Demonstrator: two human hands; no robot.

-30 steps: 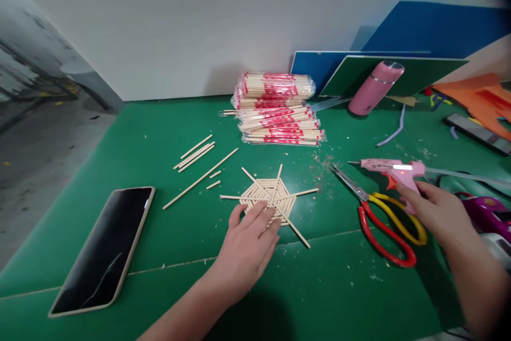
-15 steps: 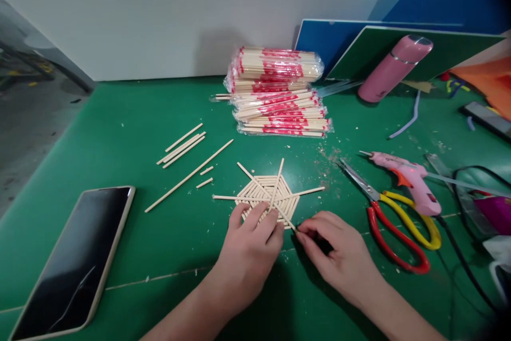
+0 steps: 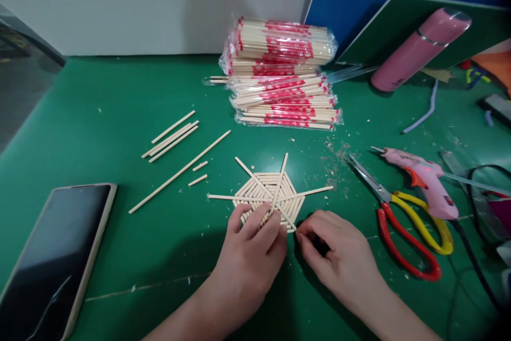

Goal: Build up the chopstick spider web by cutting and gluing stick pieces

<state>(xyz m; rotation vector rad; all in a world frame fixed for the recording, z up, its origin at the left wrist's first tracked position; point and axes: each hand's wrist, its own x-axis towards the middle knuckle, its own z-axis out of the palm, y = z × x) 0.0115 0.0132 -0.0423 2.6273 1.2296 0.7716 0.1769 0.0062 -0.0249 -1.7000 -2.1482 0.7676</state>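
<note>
A flat hexagon of glued wooden sticks (image 3: 271, 192), with long sticks crossing it like spokes, lies on the green table (image 3: 120, 91). My left hand (image 3: 249, 253) rests on the hexagon's near edge, fingers laid flat over the sticks. My right hand (image 3: 339, 258) is just right of it, fingers pinched together at the near end of a diagonal spoke stick.
Wrapped chopstick bundles (image 3: 279, 75) are stacked behind. Loose sticks (image 3: 171, 136) lie to the left, a phone (image 3: 51, 250) at the near left. Red-and-yellow scissors (image 3: 403, 224) and a pink glue gun (image 3: 423, 179) lie right; a pink bottle (image 3: 419, 48) leans on boards.
My right hand left the glue gun on the table and came in to the hexagon's near right corner. The left hand stayed on the sticks. The view tilted down.
</note>
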